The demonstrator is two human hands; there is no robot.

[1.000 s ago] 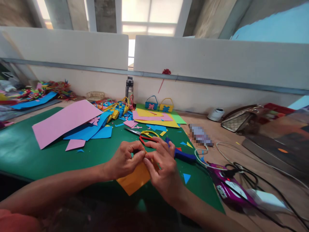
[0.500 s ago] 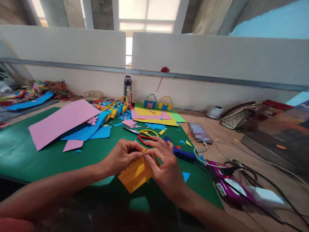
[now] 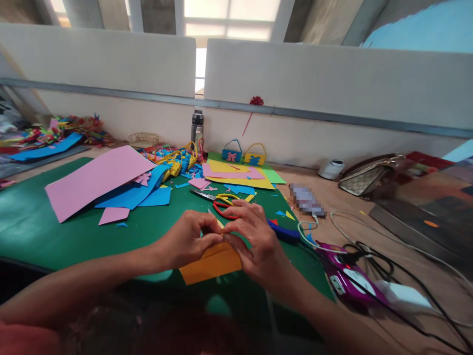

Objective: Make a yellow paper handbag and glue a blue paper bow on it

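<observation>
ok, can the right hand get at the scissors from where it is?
Likely yes: the scissors lie just beyond the right hand, with nothing visible blocking the way; it would probably have to release the orange sheet first.

Both my hands bare: left hand and right hand, uncovered from fingertips to wrists, slim fingers, rounded knuckles; nails too small and soft to make out. Left forearm bare too, long, smooth outline, thicker toward the elbow. Right forearm same, bare, tapered at the wrist, blurry and shaded near the bottom edge. One piece of clothing I can call: my left sleeve, coral red, looks plain, short cut, rounded hem, bottom left corner, duller toward the border; weave and seams too blurred to read. Dim reddish patch at bottom middle might be my clothing, too dark to tell
</observation>
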